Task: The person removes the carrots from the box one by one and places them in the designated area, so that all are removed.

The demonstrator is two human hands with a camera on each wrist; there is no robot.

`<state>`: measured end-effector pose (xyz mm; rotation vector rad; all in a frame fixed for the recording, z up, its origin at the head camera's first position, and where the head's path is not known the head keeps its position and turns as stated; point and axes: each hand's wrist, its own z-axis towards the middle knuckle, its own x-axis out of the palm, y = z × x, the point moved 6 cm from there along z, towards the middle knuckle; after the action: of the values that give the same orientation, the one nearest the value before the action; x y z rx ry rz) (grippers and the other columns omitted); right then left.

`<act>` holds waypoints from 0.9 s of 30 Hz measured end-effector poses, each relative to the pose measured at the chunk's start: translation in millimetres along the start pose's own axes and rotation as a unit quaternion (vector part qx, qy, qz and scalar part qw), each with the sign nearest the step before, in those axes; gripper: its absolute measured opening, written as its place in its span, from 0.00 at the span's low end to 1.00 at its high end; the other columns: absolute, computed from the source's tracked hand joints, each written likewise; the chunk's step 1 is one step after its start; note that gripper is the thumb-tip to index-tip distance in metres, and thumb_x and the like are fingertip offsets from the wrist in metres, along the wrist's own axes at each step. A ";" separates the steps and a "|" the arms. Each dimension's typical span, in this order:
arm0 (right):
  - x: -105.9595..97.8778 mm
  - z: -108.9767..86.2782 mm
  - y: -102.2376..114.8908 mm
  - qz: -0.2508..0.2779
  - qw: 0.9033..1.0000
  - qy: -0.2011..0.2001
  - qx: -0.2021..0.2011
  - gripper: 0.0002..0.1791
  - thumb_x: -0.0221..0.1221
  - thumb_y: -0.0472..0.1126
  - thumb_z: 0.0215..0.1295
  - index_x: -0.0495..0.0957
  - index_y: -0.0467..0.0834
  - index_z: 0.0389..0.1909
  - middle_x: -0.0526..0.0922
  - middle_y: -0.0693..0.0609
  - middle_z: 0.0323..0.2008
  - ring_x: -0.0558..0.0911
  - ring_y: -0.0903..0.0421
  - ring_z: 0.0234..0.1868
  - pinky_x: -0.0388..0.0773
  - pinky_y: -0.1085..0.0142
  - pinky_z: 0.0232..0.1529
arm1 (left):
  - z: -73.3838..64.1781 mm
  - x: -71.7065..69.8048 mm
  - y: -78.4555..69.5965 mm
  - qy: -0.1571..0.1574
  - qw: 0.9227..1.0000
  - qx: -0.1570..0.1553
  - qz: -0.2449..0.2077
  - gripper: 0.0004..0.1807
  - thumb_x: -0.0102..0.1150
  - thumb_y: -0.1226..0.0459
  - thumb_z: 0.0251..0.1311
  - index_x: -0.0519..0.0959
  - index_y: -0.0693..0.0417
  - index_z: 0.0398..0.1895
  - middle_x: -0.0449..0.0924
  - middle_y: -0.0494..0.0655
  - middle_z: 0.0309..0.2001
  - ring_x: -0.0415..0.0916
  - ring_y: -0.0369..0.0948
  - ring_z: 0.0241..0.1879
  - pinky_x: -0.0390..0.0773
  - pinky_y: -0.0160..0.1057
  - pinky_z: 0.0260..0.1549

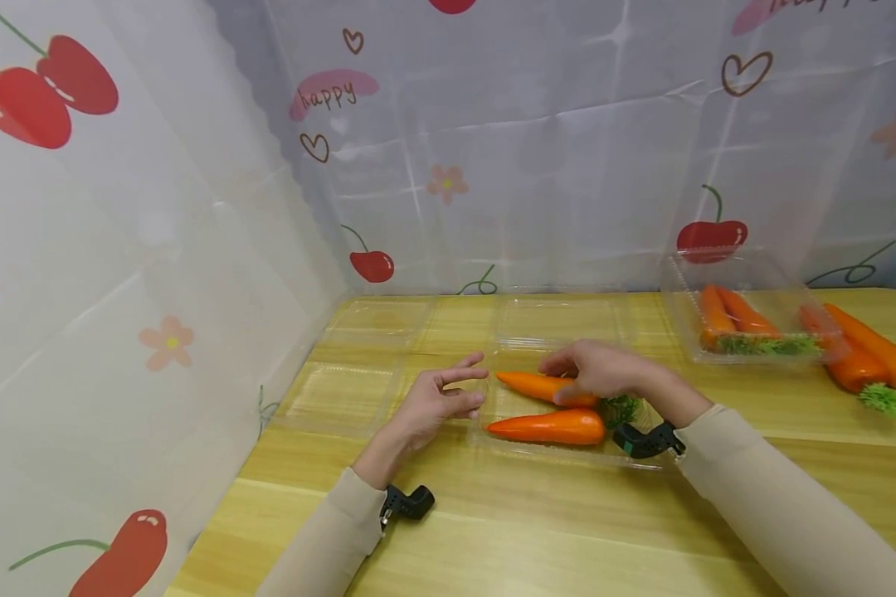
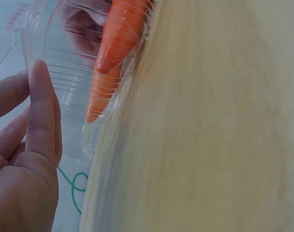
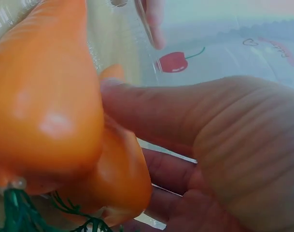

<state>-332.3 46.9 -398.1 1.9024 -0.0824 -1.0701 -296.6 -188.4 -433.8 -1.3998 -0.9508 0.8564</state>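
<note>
A clear plastic box (image 1: 620,461) lies with its lid folded back, two orange carrots inside it. My left hand (image 1: 436,405) is at the box's left end; in the left wrist view its thumb and a finger pinch the edge of the plastic wall (image 2: 64,72). Over the box, my right hand (image 1: 608,371) grips the far carrot (image 1: 530,386), thumb on the near side. The near carrot (image 1: 548,427) lies parallel in front, its tip pointing left. Green leafy tops (image 3: 26,212) show at the thick ends, partly hidden by the right hand in the head view.
Another open clear box (image 1: 336,431) lies at the left. At the right stands a clear box (image 1: 787,358) holding carrots, beside loose carrots (image 1: 877,352) with green tops. A printed curtain (image 1: 538,182) hangs behind the wooden table (image 1: 508,531) and along its left side.
</note>
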 end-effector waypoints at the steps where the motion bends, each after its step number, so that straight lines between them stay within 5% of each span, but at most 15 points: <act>1: 0.3 0.4 -0.5 -0.007 1.000 -0.001 -0.001 0.33 0.70 0.39 0.65 0.73 0.30 0.67 0.79 0.34 0.65 0.76 0.36 0.68 0.73 0.43 0.69 | -0.1 -0.1 -0.2 0.001 1.000 0.000 0.000 0.26 0.62 0.76 0.67 0.73 0.71 0.68 0.57 0.49 0.81 0.84 0.36 0.38 0.87 0.32 0.38; 27: -11.8 -5.7 13.9 -0.039 0.997 -0.065 -0.003 0.25 0.72 0.35 0.59 0.83 0.40 0.59 0.88 0.47 0.52 0.85 0.49 0.52 0.82 0.48 0.59 | -0.9 0.8 -2.7 0.013 1.000 -0.001 0.002 0.27 0.61 0.76 0.67 0.71 0.73 0.69 0.58 0.48 0.81 0.83 0.35 0.34 0.87 0.32 0.38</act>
<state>-330.7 48.2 -379.1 1.8415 -0.0800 -1.2448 -295.6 -188.0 -431.0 -1.4107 -0.9295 0.8390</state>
